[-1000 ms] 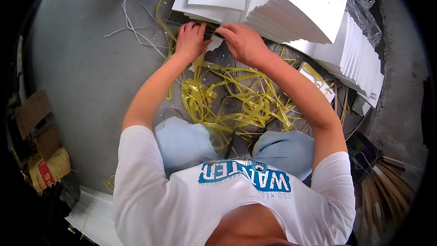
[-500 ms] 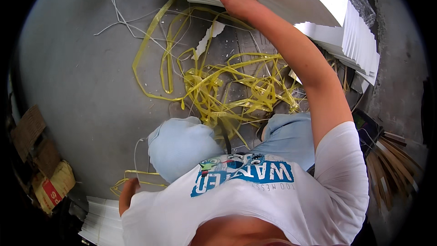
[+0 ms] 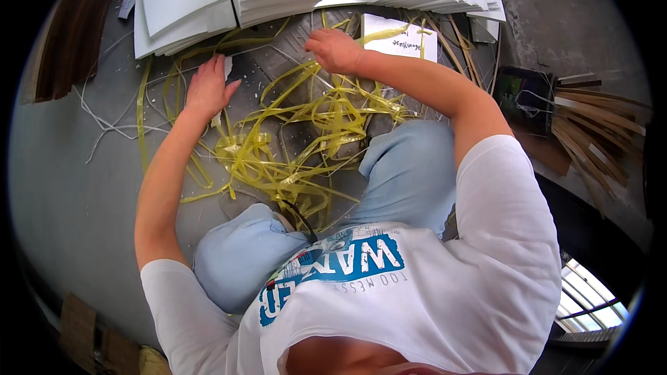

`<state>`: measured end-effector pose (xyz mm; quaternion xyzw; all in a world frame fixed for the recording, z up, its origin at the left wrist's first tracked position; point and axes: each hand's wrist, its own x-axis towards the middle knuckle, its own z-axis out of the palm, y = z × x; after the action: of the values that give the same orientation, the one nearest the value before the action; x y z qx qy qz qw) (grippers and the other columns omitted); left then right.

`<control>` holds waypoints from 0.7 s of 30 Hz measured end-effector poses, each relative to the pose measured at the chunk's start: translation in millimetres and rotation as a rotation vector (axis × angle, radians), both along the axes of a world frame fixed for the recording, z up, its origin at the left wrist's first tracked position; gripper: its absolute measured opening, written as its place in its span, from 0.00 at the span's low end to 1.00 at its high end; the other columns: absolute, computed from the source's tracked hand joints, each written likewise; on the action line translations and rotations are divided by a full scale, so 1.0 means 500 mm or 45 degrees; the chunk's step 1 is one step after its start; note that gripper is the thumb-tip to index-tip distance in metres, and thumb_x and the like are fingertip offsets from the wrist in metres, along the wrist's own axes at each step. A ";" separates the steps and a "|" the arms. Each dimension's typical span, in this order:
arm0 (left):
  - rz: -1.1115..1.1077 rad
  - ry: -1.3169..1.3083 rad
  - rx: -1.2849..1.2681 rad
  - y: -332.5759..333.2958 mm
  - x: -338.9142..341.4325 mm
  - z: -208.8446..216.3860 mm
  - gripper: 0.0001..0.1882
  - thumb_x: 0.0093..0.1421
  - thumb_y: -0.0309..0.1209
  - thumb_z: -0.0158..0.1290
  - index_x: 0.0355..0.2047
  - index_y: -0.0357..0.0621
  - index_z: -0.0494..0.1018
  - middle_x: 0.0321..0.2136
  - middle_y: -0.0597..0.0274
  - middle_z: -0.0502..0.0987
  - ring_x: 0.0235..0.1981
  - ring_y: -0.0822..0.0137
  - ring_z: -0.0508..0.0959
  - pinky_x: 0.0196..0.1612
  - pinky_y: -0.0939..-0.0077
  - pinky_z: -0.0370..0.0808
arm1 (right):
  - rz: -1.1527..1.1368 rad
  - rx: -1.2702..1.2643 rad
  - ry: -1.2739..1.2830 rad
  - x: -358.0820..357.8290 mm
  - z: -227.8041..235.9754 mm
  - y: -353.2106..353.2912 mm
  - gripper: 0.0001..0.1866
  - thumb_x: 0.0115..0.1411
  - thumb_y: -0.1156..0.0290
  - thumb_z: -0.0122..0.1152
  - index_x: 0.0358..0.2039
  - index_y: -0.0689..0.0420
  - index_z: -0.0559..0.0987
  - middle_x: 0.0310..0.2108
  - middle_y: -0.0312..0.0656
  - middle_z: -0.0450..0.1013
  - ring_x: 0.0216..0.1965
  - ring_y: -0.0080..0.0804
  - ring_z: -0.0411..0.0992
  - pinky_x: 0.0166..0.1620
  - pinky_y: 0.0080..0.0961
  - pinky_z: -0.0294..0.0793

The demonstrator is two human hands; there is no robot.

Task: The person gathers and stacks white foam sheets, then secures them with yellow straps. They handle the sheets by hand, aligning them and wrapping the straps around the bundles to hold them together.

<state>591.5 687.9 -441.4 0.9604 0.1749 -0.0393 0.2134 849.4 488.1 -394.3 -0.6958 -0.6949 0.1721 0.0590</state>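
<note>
My left hand (image 3: pixel 208 90) is stretched out with its fingers extended and thumb apart, above the loose straps and close to a torn white scrap (image 3: pixel 228 68). My right hand (image 3: pixel 337 51) is over the far side of a tangled heap of yellow plastic strapping (image 3: pixel 278 160), its fingers bent inward. Whatever may be in its fingertips is hidden; a thin pale strand ends near them. Beyond both hands stand stacks of white foam sheets (image 3: pixel 184 0). A white sheet with handwriting (image 3: pixel 399 36) lies beside my right wrist.
Thin white cords (image 3: pixel 114 125) trail over the grey floor at left. Brown slats (image 3: pixel 69 42) stand at the far left. On the right, wooden strips (image 3: pixel 590 132) fan out beside a dark box (image 3: pixel 526 97). Cardboard (image 3: pixel 78 330) shows at lower left.
My right hand has left the white foam sheets and come down over the strapping. My left hand has swung forward from beside my hip. The view has turned to the right.
</note>
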 end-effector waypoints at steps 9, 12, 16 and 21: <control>-1.061 1.103 -0.431 -0.260 0.046 0.059 0.32 0.49 0.40 0.60 0.56 0.50 0.69 0.61 0.42 0.60 0.59 0.44 0.66 0.53 0.54 0.72 | -0.510 0.040 -0.355 0.318 0.003 -0.318 0.24 0.50 0.76 0.53 0.51 0.51 0.73 0.54 0.42 0.68 0.52 0.45 0.68 0.53 0.39 0.69; -1.390 1.279 -0.269 -0.353 0.118 0.184 0.15 0.52 0.34 0.55 0.40 0.44 0.79 0.39 0.47 0.79 0.43 0.51 0.79 0.45 0.59 0.76 | -0.434 0.041 -0.282 0.316 -0.033 -0.301 0.21 0.55 0.69 0.54 0.51 0.51 0.72 0.56 0.41 0.67 0.57 0.43 0.65 0.56 0.43 0.64; -0.877 0.634 -0.070 -0.311 0.353 0.205 0.08 0.51 0.28 0.52 0.31 0.43 0.79 0.31 0.49 0.80 0.35 0.49 0.80 0.37 0.58 0.78 | -0.153 0.087 -0.247 0.289 -0.036 -0.254 0.12 0.57 0.60 0.58 0.37 0.53 0.78 0.51 0.42 0.70 0.52 0.39 0.68 0.53 0.39 0.65; -0.521 0.081 0.056 -0.315 0.568 0.092 0.32 0.54 0.45 0.58 0.55 0.41 0.64 0.53 0.53 0.69 0.54 0.50 0.70 0.52 0.56 0.70 | -0.165 -0.013 -0.189 0.264 0.003 -0.397 0.15 0.56 0.57 0.59 0.25 0.57 0.79 0.43 0.44 0.72 0.45 0.41 0.69 0.46 0.37 0.69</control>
<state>875.6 530.2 -395.2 0.9786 -0.0165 -0.1083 0.1743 981.3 289.7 -392.7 -0.7504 -0.6500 0.1194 0.0150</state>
